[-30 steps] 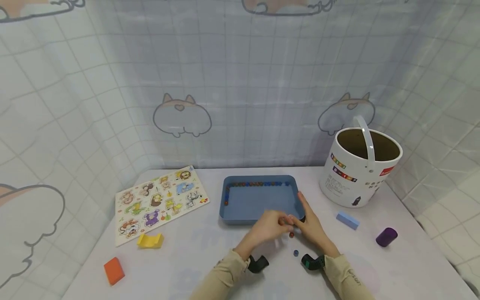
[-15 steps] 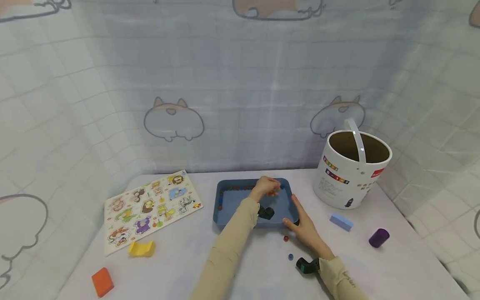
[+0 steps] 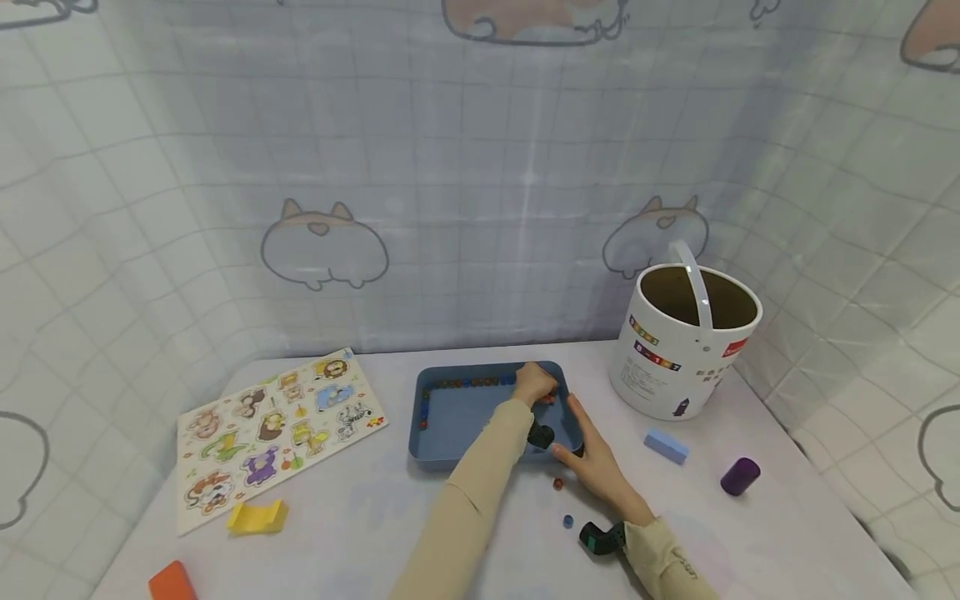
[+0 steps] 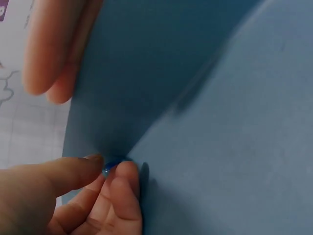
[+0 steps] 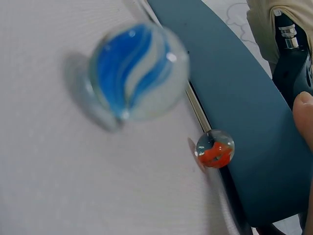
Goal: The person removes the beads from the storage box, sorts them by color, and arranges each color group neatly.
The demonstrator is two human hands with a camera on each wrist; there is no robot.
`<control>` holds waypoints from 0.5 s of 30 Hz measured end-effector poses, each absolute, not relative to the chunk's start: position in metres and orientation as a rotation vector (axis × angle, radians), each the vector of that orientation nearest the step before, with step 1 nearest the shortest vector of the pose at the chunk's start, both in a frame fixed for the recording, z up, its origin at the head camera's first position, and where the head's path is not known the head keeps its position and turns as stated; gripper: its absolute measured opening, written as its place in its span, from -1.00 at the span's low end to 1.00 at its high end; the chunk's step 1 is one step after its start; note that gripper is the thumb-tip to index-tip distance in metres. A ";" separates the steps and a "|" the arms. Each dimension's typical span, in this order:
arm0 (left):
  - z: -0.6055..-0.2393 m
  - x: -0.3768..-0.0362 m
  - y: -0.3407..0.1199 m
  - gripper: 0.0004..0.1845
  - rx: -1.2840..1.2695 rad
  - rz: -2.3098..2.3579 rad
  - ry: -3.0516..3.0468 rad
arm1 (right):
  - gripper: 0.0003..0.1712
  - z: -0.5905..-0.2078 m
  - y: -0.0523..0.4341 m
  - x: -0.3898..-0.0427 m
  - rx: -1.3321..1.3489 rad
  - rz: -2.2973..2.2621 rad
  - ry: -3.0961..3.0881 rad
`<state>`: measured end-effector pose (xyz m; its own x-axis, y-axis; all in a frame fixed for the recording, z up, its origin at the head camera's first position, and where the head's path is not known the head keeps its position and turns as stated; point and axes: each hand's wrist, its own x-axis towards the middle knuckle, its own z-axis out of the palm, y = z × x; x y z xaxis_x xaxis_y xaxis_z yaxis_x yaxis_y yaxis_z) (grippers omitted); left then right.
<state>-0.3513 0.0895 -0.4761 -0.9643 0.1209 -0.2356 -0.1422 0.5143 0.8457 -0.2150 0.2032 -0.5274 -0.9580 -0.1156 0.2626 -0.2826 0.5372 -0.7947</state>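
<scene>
Pinching a blue marble [image 4: 113, 165] at the far right corner of the tray [image 3: 453, 417], the person's left hand [image 3: 533, 382] reaches inside, while the right hand [image 3: 600, 471] is spread at the near right corner.

The left thumb and curled fingers grip the marble low against the tray's wall; the right hand's fingers are extended and hold nothing. A marble row [image 3: 467, 383] lines the tray's far and left walls. Just outside the tray's near side lies an orange marble [image 5: 215, 149], and farther out from it a swirled marble [image 5: 139, 73]. Right of the tray stand a bucket [image 3: 651, 379], a pale blue block [image 3: 666, 446] and a purple cylinder [image 3: 740, 476]; left of it lie a puzzle board [image 3: 279, 440], a yellow block [image 3: 257, 518] and an orange block [image 3: 172, 581].
</scene>
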 end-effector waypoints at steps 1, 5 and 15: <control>-0.475 -0.350 0.089 -0.89 -0.016 1.405 2.493 | 0.01 -0.527 0.202 -0.215 0.342 1.396 -2.593; -0.471 -0.345 0.083 -0.85 0.015 1.320 2.483 | 0.01 -0.525 0.200 -0.213 0.333 1.415 -2.588; -0.449 -0.319 0.048 -0.81 0.232 1.515 2.353 | 0.00 -0.527 0.203 -0.215 0.353 1.375 -2.575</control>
